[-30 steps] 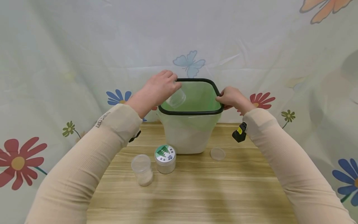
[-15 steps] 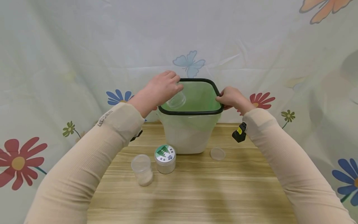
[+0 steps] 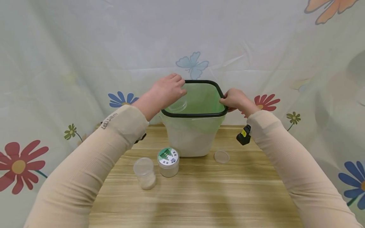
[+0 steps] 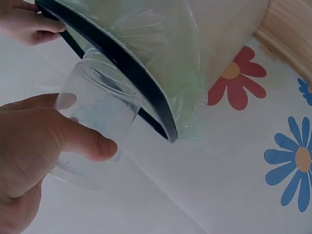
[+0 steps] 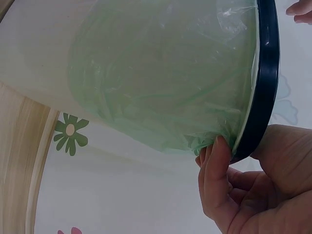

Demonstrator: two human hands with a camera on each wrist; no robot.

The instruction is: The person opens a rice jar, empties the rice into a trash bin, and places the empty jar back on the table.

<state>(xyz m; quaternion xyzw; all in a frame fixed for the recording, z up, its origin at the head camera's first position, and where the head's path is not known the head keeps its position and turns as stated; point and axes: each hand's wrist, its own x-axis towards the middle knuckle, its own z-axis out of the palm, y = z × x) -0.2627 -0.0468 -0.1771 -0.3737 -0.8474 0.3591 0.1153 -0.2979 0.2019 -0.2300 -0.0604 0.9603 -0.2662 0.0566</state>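
Observation:
My left hand point(image 3: 168, 90) grips a clear plastic jar point(image 4: 105, 109), thumb on one side and fingers on the other. The jar is tipped over the left part of a trash bin, its mouth at the black rim point(image 4: 141, 80). In the head view the hand hides most of the jar. The whitish bin point(image 3: 188, 142) is lined with a thin green bag point(image 5: 161, 83) folded over its top. At the bin's right side my right hand point(image 3: 236, 98) holds the rim, fingertips against the bunched bag edge outside, as the right wrist view shows.
In front of the bin stands a clear jar with a green and white printed lid point(image 3: 168, 161). Left of it is another clear container point(image 3: 145, 173) with whitish contents at its bottom. A round clear lid point(image 3: 221, 156) lies right of the bin. A flowered curtain point(image 3: 114, 47) hangs behind.
My left hand has dropped a little and shifted slightly right, and the jar sits lower in the bin's opening. The right hand keeps its hold on the rim.

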